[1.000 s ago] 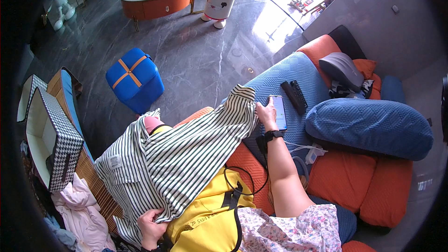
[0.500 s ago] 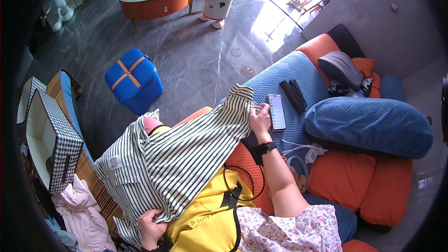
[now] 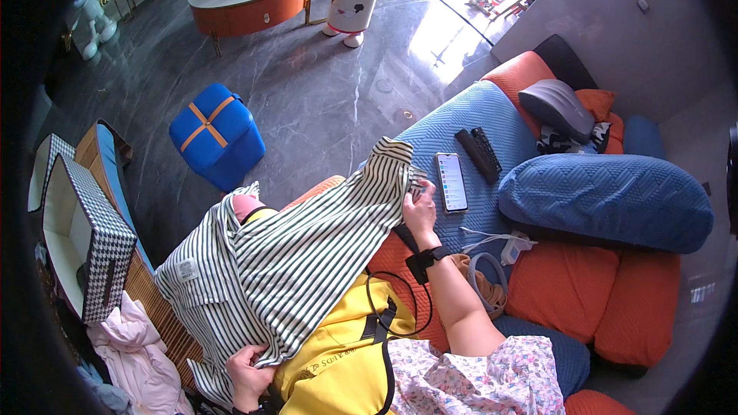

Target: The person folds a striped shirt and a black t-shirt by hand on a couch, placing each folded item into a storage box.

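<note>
A white shirt with dark stripes [image 3: 300, 261] lies spread across my lap, over a yellow apron [image 3: 338, 330]. My left hand [image 3: 250, 369] is closed on the shirt's near edge, fingers curled over the cloth. At the shirt's far right end my right hand [image 3: 420, 211] pinches the striped fabric, with a dark band on that wrist. Just right of this hand, a phone [image 3: 451, 182] with its screen lit rests on the blue quilted sofa cover [image 3: 461, 119]. A small printed label [image 3: 187, 269] shows on the shirt's left part.
Two dark remotes [image 3: 480, 154] lie beyond the phone. White cables and a plug [image 3: 516, 248] sit by a blue bolster [image 3: 603, 204]. To the left stand a houndstooth storage box [image 3: 108, 253] and pink clothing [image 3: 138, 346]. A blue stool [image 3: 217, 134] is on the floor ahead.
My right hand has shifted slightly left, away from the phone, still pinching the striped cloth. The left hand keeps its hold. The whole view has moved a little.
</note>
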A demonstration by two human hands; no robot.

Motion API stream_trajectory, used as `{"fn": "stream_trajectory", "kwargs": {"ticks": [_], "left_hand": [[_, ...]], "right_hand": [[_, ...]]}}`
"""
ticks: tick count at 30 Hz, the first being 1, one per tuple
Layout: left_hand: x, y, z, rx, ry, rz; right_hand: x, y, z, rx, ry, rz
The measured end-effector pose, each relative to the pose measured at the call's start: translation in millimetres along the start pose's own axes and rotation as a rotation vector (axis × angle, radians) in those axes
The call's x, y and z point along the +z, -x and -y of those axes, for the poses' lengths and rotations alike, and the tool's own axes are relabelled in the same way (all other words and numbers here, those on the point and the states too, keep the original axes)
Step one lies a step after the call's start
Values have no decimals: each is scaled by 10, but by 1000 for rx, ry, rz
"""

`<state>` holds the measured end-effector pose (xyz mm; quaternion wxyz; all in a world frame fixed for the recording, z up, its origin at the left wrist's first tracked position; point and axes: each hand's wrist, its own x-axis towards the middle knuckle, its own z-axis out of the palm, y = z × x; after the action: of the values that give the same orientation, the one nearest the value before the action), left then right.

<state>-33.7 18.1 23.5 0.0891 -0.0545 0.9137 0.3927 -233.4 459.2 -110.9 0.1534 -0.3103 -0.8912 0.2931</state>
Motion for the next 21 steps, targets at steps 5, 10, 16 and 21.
{"fn": "stream_trajectory", "kwargs": {"ticks": [5, 10, 16, 21], "left_hand": [[-6, 17, 35, -20, -9, 11], [1, 12, 46, -14, -13, 14], [21, 13, 90, 1, -6, 14], [32, 28, 139, 13, -14, 16]], "right_hand": [[-56, 23, 68, 61, -24, 113], [-76, 36, 93, 67, -37, 113], [-34, 27, 56, 64, -21, 88], [-36, 57, 82, 32, -21, 76]]}}
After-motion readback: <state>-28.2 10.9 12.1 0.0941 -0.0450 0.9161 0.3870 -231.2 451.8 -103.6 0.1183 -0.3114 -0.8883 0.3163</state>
